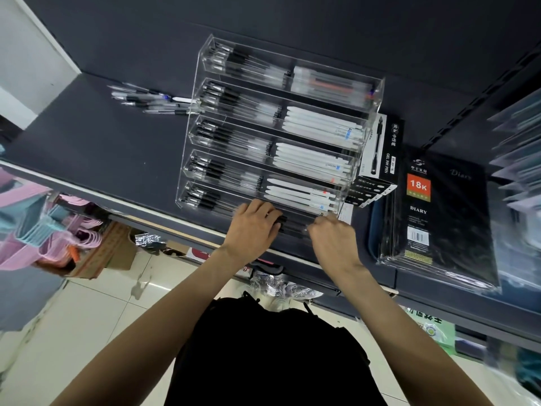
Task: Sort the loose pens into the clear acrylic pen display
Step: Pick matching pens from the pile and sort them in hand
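Note:
The clear acrylic pen display (202,63) stands on a dark shelf, its stepped rows holding black-grip pens on the left and white pens on the right. In front of its lowest row, my left hand (253,227) and my right hand (333,238) hold a bundle of black pens (292,225) between them, one hand at each end. My left fingers curl over the bundle's left end. My right fingers pinch its right end. A pile of loose pens (152,101) lies on the shelf to the left of the display.
A gel ink pen box (386,145) sits right of the display, with wrapped black diaries (439,218) beside it. The shelf's front edge (117,197) runs just below my hands. Pink and blue hangers (44,227) hang lower left; packaged goods are at far right.

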Available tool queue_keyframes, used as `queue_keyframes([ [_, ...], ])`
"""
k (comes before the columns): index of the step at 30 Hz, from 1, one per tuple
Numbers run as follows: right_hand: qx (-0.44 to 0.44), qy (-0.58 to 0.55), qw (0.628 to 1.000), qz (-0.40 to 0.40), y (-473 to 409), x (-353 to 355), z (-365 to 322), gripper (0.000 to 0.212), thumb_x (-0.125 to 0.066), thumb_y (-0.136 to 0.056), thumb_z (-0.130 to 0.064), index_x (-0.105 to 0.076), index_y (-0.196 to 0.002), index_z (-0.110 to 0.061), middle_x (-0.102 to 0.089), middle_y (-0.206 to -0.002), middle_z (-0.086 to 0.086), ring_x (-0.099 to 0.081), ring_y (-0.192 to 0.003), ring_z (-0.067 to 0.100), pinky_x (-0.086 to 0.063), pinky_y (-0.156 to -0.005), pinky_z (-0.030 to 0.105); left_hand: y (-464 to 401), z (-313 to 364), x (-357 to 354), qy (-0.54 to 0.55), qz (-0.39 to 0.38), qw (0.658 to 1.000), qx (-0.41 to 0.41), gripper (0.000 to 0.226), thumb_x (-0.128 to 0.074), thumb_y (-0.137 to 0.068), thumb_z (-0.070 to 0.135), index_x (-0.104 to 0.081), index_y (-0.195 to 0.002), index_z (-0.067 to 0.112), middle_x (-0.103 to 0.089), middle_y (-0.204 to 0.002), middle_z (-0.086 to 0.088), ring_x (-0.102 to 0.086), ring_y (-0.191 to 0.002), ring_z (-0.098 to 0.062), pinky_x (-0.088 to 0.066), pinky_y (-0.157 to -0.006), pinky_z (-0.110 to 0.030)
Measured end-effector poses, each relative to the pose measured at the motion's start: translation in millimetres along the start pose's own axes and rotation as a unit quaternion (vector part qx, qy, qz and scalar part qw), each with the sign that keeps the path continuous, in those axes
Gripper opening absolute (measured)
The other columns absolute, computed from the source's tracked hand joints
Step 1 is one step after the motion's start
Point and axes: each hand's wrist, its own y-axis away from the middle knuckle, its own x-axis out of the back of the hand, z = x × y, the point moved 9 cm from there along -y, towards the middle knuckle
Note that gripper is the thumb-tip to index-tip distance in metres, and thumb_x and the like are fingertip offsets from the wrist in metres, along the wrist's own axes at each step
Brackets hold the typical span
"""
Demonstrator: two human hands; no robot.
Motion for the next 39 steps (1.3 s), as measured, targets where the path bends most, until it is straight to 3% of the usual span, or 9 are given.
queue_keyframes([
  [4,0.017,-0.024,1.0,0.002,-2.7,4.5,-9.8,0.033,-0.049,-0.085,0.005,-0.057,-0.113,-0.012,-0.062,-0.105,0.005,-0.06,-0.098,0.023,-0.042,-0.062,0.03,0.9,7.4,-2.3,-0.034,0.002,0.999,-0.011,0.044,-0.032,-0.091,0.037,-0.072,-0.099,0.019,-0.065,-0.092,0.0,-0.062,-0.085,-0.021,-0.045,-0.076,-0.036],
  [9,0.021,-0.078,0.997,-0.011,-0.2,-3.1,-9.7,0.028,-0.044,-0.093,-0.003,-0.06,-0.113,-0.014,-0.063,-0.104,0.003,-0.064,-0.091,0.023,-0.037,-0.059,0.028,9.9,14.7,-7.2,-0.054,-0.024,0.998,-0.001,0.045,-0.031,-0.09,0.04,-0.069,-0.106,0.02,-0.063,-0.091,0.001,-0.061,-0.083,-0.018,-0.032,-0.084,-0.033],
  [13,-0.015,-0.142,0.99,0.0,-1.7,4.7,0.7,0.026,-0.045,-0.097,-0.015,-0.062,-0.117,-0.02,-0.064,-0.109,0.0,-0.065,-0.093,0.022,-0.049,-0.066,0.031,13.0,13.6,-2.3,0.008,-0.037,0.999,-0.032,0.045,-0.032,-0.093,0.039,-0.064,-0.115,0.018,-0.062,-0.101,0.0,-0.058,-0.095,-0.021,-0.032,-0.09,-0.033],
  [19,0.029,-0.26,0.962,0.072,-15.0,72.3,-44.1,0.022,-0.055,-0.093,-0.02,-0.066,-0.112,-0.023,-0.068,-0.107,-0.007,-0.064,-0.081,0.01,-0.046,-0.066,0.024,36.5,-59.8,104.5,0.088,0.218,0.964,-0.123,0.016,-0.055,-0.09,0.02,-0.064,-0.104,0.02,-0.067,-0.087,0.002,-0.057,-0.085,-0.015,-0.038,-0.099,-0.039],
  [23,0.104,-0.32,0.936,0.107,-57.5,120.0,-121.7,0.023,-0.056,-0.093,-0.019,-0.066,-0.113,-0.025,-0.066,-0.108,-0.012,-0.059,-0.086,0.002,-0.047,-0.072,0.019,51.0,-189.2,155.2,0.034,0.308,0.949,-0.062,0.015,-0.051,-0.089,0.014,-0.065,-0.094,0.016,-0.06,-0.069,0.002,-0.051,-0.069,-0.016,-0.036,-0.09,-0.033],
  [27,0.116,-0.311,0.931,0.151,-131.9,141.0,-202.1,0.024,-0.055,-0.092,-0.018,-0.066,-0.113,-0.023,-0.064,-0.112,-0.009,-0.054,-0.105,0.012,-0.047,-0.087,0.029,23.0,-339.5,135.6,-0.004,0.177,0.981,0.084,0.023,-0.056,-0.082,0.018,-0.066,-0.101,0.014,-0.062,-0.083,-0.002,-0.058,-0.081,-0.026,-0.035,-0.084,-0.034],
  [31,0.048,-0.237,0.961,0.136,-233.0,119.4,-238.8,0.034,-0.053,-0.091,-0.015,-0.058,-0.124,-0.015,-0.056,-0.127,0.002,-0.046,-0.118,0.023,-0.039,-0.102,0.034,-11.8,-433.1,93.1,0.006,-0.011,0.983,0.183,0.042,-0.061,-0.087,0.023,-0.054,-0.127,0.013,-0.055,-0.119,-0.012,-0.047,-0.115,-0.035,-0.031,-0.098,-0.043],
  [36,-0.082,-0.133,0.986,0.053,-316.0,85.6,-220.1,0.048,-0.05,-0.09,-0.013,-0.038,-0.136,-0.006,-0.04,-0.139,0.012,-0.036,-0.128,0.03,-0.033,-0.105,0.038,-52.9,-459.4,70.4,0.037,-0.056,0.986,0.153,0.049,-0.049,-0.094,0.027,-0.039,-0.141,0.02,-0.045,-0.139,-0.003,-0.037,-0.129,-0.026,-0.028,-0.106,-0.04],
  [39,-0.098,-0.106,0.989,0.015,-339.0,75.2,-211.2,0.055,-0.051,-0.089,-0.013,-0.032,-0.139,-0.006,-0.037,-0.141,0.013,-0.034,-0.129,0.03,-0.031,-0.105,0.037,-69.7,-451.6,61.8,0.018,-0.06,0.993,0.099,0.049,-0.045,-0.096,0.029,-0.034,-0.144,0.021,-0.041,-0.143,0.001,-0.033,-0.134,-0.02,-0.026,-0.107,-0.034],
])
